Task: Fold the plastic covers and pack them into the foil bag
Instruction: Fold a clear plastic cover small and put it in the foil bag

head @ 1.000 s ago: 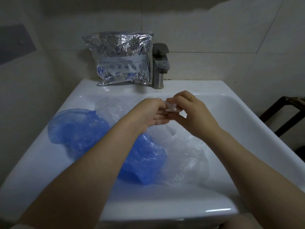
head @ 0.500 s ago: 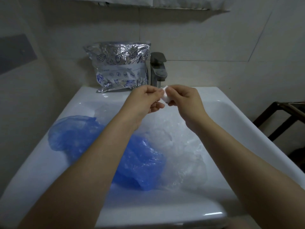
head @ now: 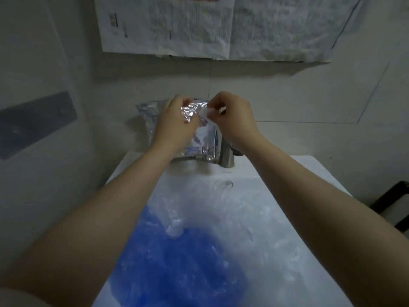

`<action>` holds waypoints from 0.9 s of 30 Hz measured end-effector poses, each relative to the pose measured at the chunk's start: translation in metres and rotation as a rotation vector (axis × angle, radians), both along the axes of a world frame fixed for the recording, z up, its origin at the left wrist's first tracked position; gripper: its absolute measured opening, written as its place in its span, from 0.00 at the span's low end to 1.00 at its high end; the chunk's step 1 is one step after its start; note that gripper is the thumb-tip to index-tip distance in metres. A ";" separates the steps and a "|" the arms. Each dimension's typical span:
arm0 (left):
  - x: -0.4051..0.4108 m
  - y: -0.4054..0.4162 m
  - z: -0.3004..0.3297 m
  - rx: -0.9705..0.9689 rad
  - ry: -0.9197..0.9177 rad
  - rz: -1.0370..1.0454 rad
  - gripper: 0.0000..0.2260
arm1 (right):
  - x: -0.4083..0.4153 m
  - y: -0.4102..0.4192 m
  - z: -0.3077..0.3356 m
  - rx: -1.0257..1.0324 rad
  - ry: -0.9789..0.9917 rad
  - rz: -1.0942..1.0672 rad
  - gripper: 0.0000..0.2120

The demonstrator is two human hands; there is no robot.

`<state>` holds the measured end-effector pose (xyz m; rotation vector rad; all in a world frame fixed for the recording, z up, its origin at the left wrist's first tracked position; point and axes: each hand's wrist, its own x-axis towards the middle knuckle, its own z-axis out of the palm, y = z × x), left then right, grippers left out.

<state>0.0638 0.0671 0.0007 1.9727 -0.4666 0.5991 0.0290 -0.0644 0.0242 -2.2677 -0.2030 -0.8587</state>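
Note:
The silver foil bag [head: 204, 140] stands at the back of the white sink [head: 247, 173], beside the tap. My left hand [head: 176, 122] grips the bag's top edge. My right hand [head: 232, 117] pinches a small folded clear plastic cover [head: 205, 113] right at the bag's mouth. In the basin lie a crumpled blue plastic cover [head: 177, 267] and a clear plastic cover [head: 232, 209], partly overlapping.
A metal tap [head: 226, 159] stands right of the bag, mostly hidden by my right wrist. Paper sheets [head: 166, 25] hang on the tiled wall above. A dark frame [head: 394, 204] stands at the right edge.
Both hands rose from over the basin to the foil bag. The left hand let go of the folded cover and took the bag's top; the right hand carried the cover there.

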 end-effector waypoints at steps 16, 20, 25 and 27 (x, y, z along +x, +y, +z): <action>0.066 0.013 0.005 0.572 -0.131 0.253 0.09 | 0.105 0.023 0.024 -0.482 0.215 0.070 0.09; 0.065 0.011 -0.005 0.511 -0.161 0.205 0.07 | 0.120 0.026 0.027 -0.649 0.440 -0.073 0.12; 0.073 0.010 0.003 0.509 -0.089 0.231 0.11 | 0.102 0.024 0.032 -0.480 0.243 0.151 0.15; 0.080 0.010 0.006 0.459 -0.065 0.236 0.10 | 0.084 0.018 0.033 -0.407 0.005 0.188 0.11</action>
